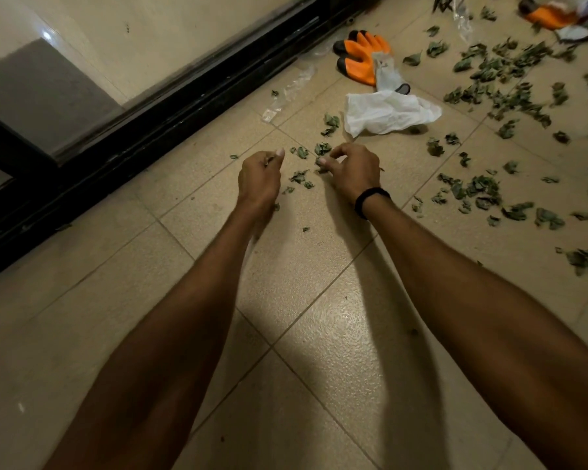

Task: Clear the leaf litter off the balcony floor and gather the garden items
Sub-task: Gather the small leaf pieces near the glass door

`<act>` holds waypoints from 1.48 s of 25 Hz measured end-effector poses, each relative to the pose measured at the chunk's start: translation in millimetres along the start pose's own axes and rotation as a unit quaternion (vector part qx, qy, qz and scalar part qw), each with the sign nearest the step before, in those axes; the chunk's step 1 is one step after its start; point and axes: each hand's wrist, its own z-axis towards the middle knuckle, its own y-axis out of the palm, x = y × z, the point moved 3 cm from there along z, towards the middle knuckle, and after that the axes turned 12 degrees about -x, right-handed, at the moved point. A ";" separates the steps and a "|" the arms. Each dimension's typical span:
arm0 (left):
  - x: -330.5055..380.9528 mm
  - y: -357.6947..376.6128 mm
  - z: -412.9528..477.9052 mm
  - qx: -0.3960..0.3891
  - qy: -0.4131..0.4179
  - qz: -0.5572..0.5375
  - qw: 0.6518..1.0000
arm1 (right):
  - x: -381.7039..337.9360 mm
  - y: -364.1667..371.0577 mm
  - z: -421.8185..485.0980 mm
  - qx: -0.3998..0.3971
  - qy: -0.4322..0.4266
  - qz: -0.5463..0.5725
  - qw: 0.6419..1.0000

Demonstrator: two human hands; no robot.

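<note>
My right hand (353,167) is narrowed to a pinch, thumb and fingertips holding 1 curled leaf (320,162) on the floor tile (319,300), on the near side of the white plastic bag (387,111). My left hand (260,174), farther from the bag, is curled round what look like leaf scraps (269,161).

I judge it better to sweep the loose bits between my hands into 1 heap with flat fingers and lift once, rather than pick them singly. The leaves are crumpled and show no clear long axis. The thicker leaf litter (482,189) spreads to the bag's right. Beyond the bag, the orange glove (364,56) lies lengthwise with its cuff at the bag's edge and its fingers pointing away from the bag toward the black door track (150,113).
</note>
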 end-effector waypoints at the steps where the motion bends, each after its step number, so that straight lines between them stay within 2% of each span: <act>1: 2.4 3.4 -0.3 -0.015 0.013 0.059 0.998 | 0.1 4.4 1.8 -0.014 -0.014 -0.029 0.999; 5: 8.6 15.8 7.9 -0.060 0.054 0.224 0.971 | 3.0 13.1 4.1 -0.011 -0.010 -0.108 0.994; 7: 4.8 18.7 15.0 -0.074 0.062 0.281 0.955 | 7.3 10.7 0.9 0.004 0.026 -0.038 0.999; 10: -2.7 20.2 16.9 -0.061 0.063 0.318 0.944 | 12.1 6.7 -5.8 -0.007 0.104 0.158 0.982; 13: -0.6 22.4 11.2 -0.040 0.072 0.305 0.949 | 7.1 5.9 -11.6 -0.039 0.136 0.334 0.932; 16: 2.1 19.0 7.2 0.006 0.033 0.155 0.987 | 6.5 4.0 -10.7 -0.030 0.147 0.398 0.905; 17: 1.5 16.7 8.2 0.022 0.002 0.083 0.996 | 7.2 3.1 -7.8 -0.018 0.141 0.380 0.914; 18: 0.4 13.0 10.2 0.040 -0.026 0.016 0.999 | 7.7 1.8 -4.1 -0.006 0.125 0.322 0.938; 20: -2.6 5.0 15.8 0.065 -0.075 -0.103 0.990 | 6.9 1.9 3.5 0.015 0.060 0.127 0.990; 22: -3.4 -0.1 16.6 0.071 -0.107 -0.180 0.975 | 2.5 8.8 6.5 0.009 -0.007 -0.008 1.000; 25: -0.9 -5.2 10.2 0.095 -0.094 -0.164 0.977 | -0.2 21.1 10.2 -0.019 -0.034 -0.109 0.993; 27: 0.4 -9.4 5.2 0.121 -0.068 -0.134 0.981 | -5.5 20.1 9.2 -0.003 -0.033 -0.126 0.992; 28: 1.6 -11.1 2.8 0.132 -0.059 -0.118 0.982 | -5.9 18.3 8.6 0.008 -0.014 -0.082 0.997; 29: 3.2 -12.8 0.5 0.143 -0.053 -0.101 0.983 | -5.3 16.0 6.3 0.012 0.022 0.013 1.000; 30: 3.9 -13.8 -0.1 0.150 -0.049 -0.084 0.984 | -2.9 16.1 4.7 0.009 0.067 0.143 0.987; 32: 4.3 -13.9 0.7 0.159 -0.038 -0.045 0.986 | -0.9 16.1 -0.6 0.000 0.135 0.358 0.924; 35: -0.8 -9.7 2.6 0.136 -0.021 0.049 0.989 | -7.2 11.1 -5.6 -0.012 0.156 0.493 0.856; 37: -6.8 -7.0 1.9 0.118 -0.018 0.111 0.987 | -13.3 8.4 -5.5 -0.037 0.148 0.593 0.791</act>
